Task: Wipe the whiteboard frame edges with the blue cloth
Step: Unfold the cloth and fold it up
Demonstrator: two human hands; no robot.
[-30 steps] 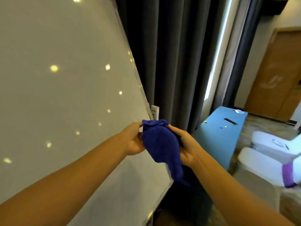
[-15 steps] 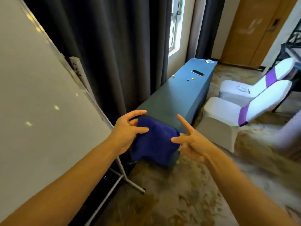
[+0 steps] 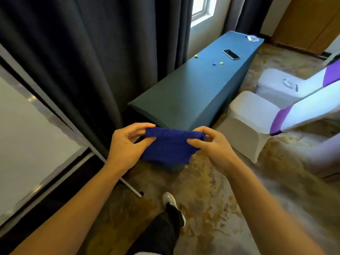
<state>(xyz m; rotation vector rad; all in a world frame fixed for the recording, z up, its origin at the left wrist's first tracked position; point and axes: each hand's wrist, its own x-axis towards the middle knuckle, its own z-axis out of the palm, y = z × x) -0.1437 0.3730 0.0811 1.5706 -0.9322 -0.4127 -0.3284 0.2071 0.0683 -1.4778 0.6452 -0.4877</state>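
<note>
A dark blue cloth (image 3: 170, 145) hangs stretched between my two hands in the middle of the head view. My left hand (image 3: 127, 144) pinches its left top corner and my right hand (image 3: 213, 146) pinches its right top corner. The whiteboard (image 3: 27, 133) leans at the left, and its grey frame edge (image 3: 60, 116) runs diagonally down to the lower right corner. Both hands and the cloth are away from the frame, to its right, above the floor.
Dark curtains (image 3: 92, 52) hang behind the board. A long table in teal cover (image 3: 193, 85) carries a phone (image 3: 231, 54) and small beads. White covered chairs (image 3: 257, 115) with purple sashes stand right. The board's stand leg (image 3: 130, 186) and my shoe (image 3: 170, 201) are on the patterned floor.
The view has swung down and right, away from the board's right edge. The cloth left the frame and now both hands hold it spread by its top corners.
</note>
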